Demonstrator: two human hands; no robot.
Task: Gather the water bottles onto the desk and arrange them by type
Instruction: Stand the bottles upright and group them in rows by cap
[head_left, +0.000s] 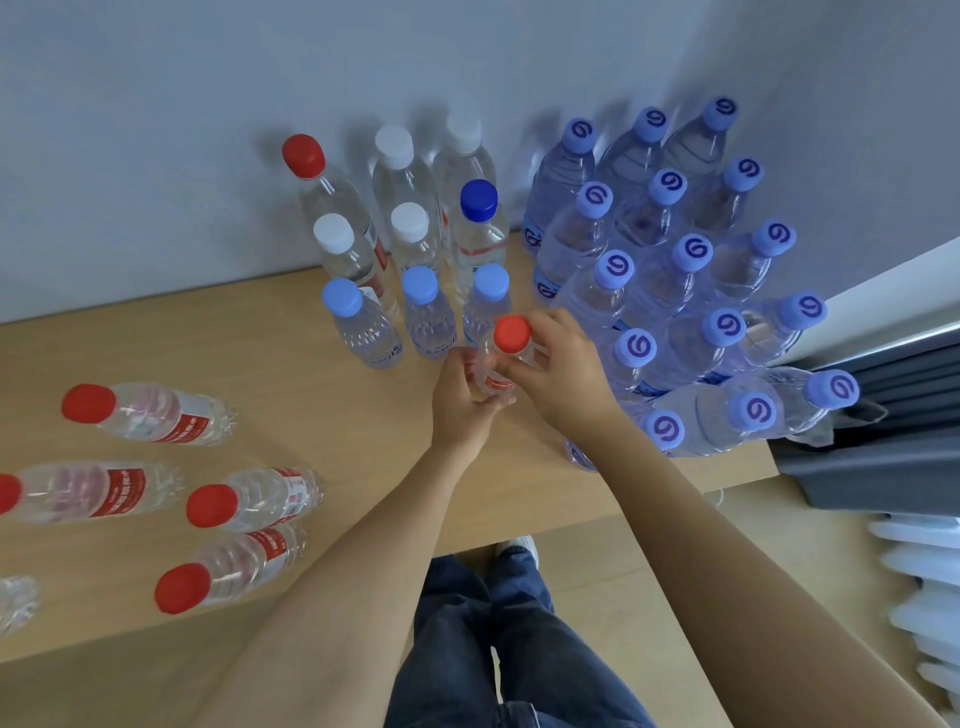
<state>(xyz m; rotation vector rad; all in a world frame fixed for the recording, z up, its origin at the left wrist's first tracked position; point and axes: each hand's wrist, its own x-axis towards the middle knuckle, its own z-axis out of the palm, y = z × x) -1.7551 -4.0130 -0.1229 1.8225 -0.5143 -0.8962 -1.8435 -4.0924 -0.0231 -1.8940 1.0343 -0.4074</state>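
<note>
Wooden desk (322, 395): both hands' grip wraps one red-capped bottle (506, 353) (clear, upright).

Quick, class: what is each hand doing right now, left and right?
Left hand: grips the body of the red-capped bottle.
Right hand: holds the same bottle just below its cap.

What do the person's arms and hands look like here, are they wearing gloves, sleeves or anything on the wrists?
Both arms are bare from the frame edge down to the fingers: no sleeves, gloves, watch, bracelets or rings show on the left hand or the right hand. Nails look short and unpainted. The only clothing in view is dark blue jeans and a light shoe below the desk edge.
</note>
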